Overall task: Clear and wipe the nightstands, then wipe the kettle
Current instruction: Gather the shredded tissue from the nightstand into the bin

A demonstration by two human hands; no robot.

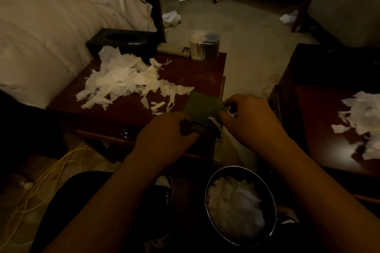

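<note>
Here we pinch the soft, limp green cloth [200, 108] between left hand [164, 131] and right hand [250, 117], gripping opposite edges above the tabletop [185, 72].

a bedroom: white-sheeted bed [51, 26] beside two nightstands [185, 72].

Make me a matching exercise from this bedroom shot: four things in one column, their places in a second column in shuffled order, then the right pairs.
Things
1. green cloth
2. tissue box
3. round bin
4. torn paper pile

Places
A. on the floor below the hands, holding white paper
B. at the back of the left nightstand, beside the bed
C. held between left hand and right hand
D. spread across the left nightstand top

Pairs: 1-C, 2-B, 3-A, 4-D
</note>
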